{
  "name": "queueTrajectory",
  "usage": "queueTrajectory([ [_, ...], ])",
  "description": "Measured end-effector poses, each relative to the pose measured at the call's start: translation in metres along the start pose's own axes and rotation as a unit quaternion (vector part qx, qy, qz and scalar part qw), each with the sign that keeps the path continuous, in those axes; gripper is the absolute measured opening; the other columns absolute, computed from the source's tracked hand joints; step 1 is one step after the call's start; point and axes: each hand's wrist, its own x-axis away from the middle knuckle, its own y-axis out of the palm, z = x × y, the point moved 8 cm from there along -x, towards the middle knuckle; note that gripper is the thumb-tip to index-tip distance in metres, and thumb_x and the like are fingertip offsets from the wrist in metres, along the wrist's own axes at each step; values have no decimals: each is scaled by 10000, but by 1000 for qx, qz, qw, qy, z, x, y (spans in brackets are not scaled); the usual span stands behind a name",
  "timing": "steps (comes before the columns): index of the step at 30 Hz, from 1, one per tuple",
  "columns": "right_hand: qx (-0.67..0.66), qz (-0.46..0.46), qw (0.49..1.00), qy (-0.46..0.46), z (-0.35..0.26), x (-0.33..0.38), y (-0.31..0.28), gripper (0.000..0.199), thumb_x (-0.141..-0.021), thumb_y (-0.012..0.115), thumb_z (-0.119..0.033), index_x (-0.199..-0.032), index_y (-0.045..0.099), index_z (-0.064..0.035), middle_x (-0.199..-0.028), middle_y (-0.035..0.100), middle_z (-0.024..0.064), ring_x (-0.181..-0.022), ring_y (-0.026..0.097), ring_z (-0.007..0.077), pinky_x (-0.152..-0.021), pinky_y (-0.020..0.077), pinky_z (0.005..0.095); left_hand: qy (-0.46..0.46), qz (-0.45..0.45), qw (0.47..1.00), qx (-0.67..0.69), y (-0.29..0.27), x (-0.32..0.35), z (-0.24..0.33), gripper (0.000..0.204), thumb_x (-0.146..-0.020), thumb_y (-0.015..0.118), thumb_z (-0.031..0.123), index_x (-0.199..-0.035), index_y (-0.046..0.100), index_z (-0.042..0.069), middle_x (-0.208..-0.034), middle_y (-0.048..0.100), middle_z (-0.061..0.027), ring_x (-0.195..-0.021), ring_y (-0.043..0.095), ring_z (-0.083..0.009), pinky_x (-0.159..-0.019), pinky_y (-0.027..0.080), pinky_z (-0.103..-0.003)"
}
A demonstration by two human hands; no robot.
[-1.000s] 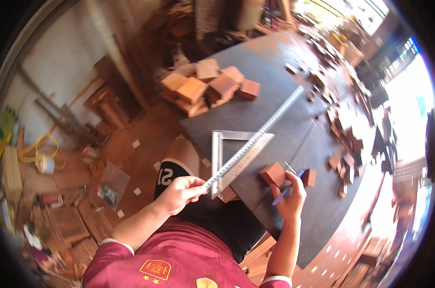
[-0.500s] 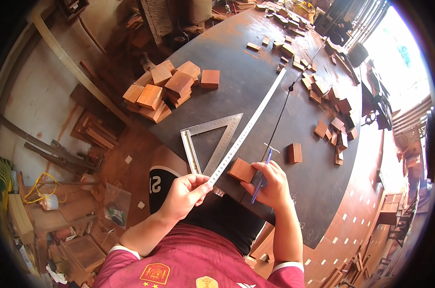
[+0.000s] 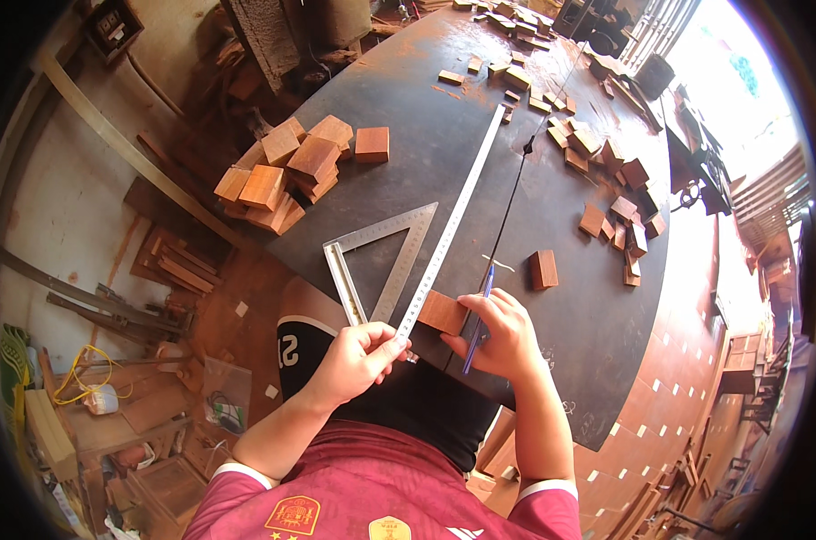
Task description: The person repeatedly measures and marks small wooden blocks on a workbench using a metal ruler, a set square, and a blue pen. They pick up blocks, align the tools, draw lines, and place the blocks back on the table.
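Observation:
My left hand (image 3: 356,360) pinches the near end of a long steel ruler (image 3: 453,219) that runs diagonally away across the dark round table (image 3: 606,324). A metal triangular square (image 3: 376,261) lies against the ruler's left side. My right hand (image 3: 502,335) holds a blue pen (image 3: 478,317) and rests on a small reddish wooden block (image 3: 444,312) beside the ruler. Another small block (image 3: 543,268) lies just past my right hand. A thin dark line (image 3: 509,202) runs along the tabletop to the right of the ruler.
A pile of wooden blocks (image 3: 291,171) sits at the table's left edge. Several more blocks (image 3: 606,180) are scattered along the far and right side. Wood scraps and planks (image 3: 169,270) lie on the floor at left, with a yellow cable (image 3: 84,387) nearby.
The view has shifted closer over the table. My right hand with the pen has come down onto the small block by the ruler; my left hand still holds the ruler's end.

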Motion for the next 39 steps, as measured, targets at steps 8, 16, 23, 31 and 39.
queueTrajectory([
  [8,-6,1,1000,-1,0,0,0,524,-649,944,-266,-1042,673,-49,-828,683,91,-734,648,298,-701,534,387,5,3,998,57,3,-10,-3,191,-1039,657,168,-1024,715,-12,-816,687,-37,-617,563,-39,-536,457,-190],
  [16,-4,-13,1000,-1,0,2,0,518,-634,950,-293,-1003,673,-58,-812,679,91,-728,661,296,-687,542,380,7,-14,995,-103,0,-17,8,171,-1013,700,173,-1010,710,3,-829,695,-17,-647,578,-42,-580,477,-208],
  [23,-9,-19,1000,1,1,2,0,513,-634,948,-290,-997,667,-62,-804,673,90,-727,663,295,-680,542,380,40,-39,993,-105,-4,-25,15,192,-971,752,173,-1051,723,1,-900,736,-15,-796,648,-62,-734,530,-245],
  [31,-20,-17,1000,2,1,0,0,497,-645,933,-293,-1007,670,-77,-765,643,73,-722,647,290,-677,533,396,-10,-93,992,-87,-12,-38,26,126,-988,705,102,-1050,706,-9,-900,713,-28,-835,676,-104,-776,552,-271],
  [39,-16,-12,1000,3,2,0,-1,488,-640,927,-278,-1001,667,-78,-746,634,70,-714,647,290,-674,532,395,5,-133,985,-111,-10,-57,28,128,-965,719,104,-1009,721,-16,-856,706,-12,-765,617,-57,-696,502,-237],
])
